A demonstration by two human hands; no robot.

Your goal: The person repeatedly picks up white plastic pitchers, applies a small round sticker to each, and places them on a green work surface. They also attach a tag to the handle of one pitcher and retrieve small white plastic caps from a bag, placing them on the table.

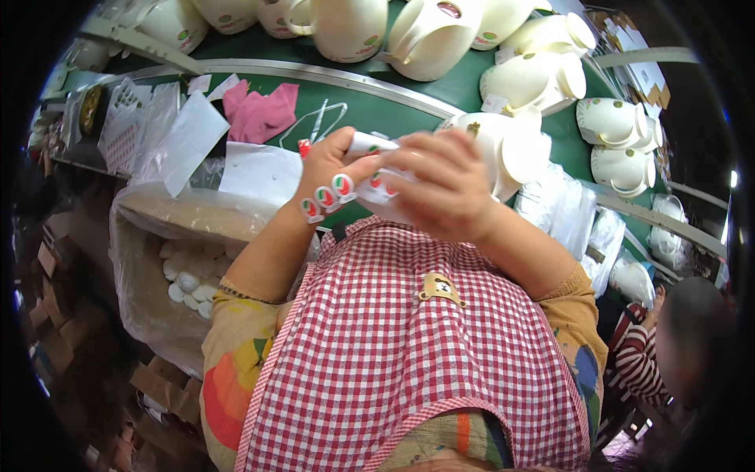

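Observation:
In front of my chest, my left hand (330, 165) is closed around a white sheet of stickers (377, 185) with oval red-and-green prints. A short row of the same oval stickers (326, 195) lies across my left wrist. My right hand (448, 185) is up against the sheet's other side. Its fingers are smeared by motion, so their grip is unclear. Just behind my right hand, a cream jug (515, 153) with a printed pattern lies on the green work surface (409, 122).
Several cream jugs (350, 27) stand or lie beyond a metal rail (354, 77). A pink cloth (263, 112), white papers (255, 169) and a looped white cord (318, 122) are at left. Below is a plastic-lined box (130, 236) with white round pieces. Another person (645, 354) is at right.

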